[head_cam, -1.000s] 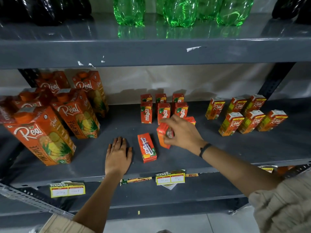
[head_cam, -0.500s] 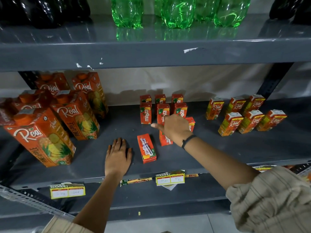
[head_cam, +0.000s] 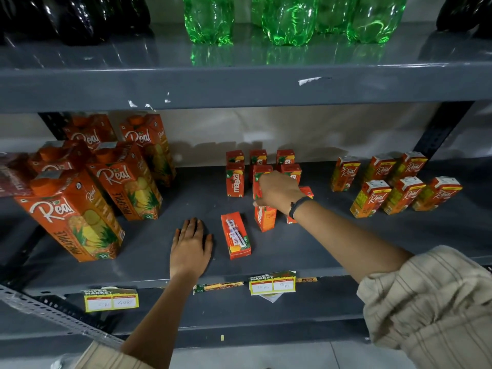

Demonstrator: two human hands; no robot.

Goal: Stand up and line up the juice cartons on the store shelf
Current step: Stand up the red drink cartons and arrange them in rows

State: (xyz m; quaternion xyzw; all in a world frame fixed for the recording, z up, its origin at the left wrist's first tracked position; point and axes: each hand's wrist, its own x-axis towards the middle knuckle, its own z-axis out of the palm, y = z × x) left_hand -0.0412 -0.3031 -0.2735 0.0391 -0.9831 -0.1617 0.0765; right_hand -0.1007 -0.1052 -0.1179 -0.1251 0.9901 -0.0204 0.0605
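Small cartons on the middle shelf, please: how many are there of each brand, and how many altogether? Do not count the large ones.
small Maaza cartons: 9
small Real cartons: 6
Total: 15

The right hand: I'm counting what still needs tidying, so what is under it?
Under the right hand a small Maaza carton stands upright on the shelf. The hand covers the carton's top, so contact is unclear.
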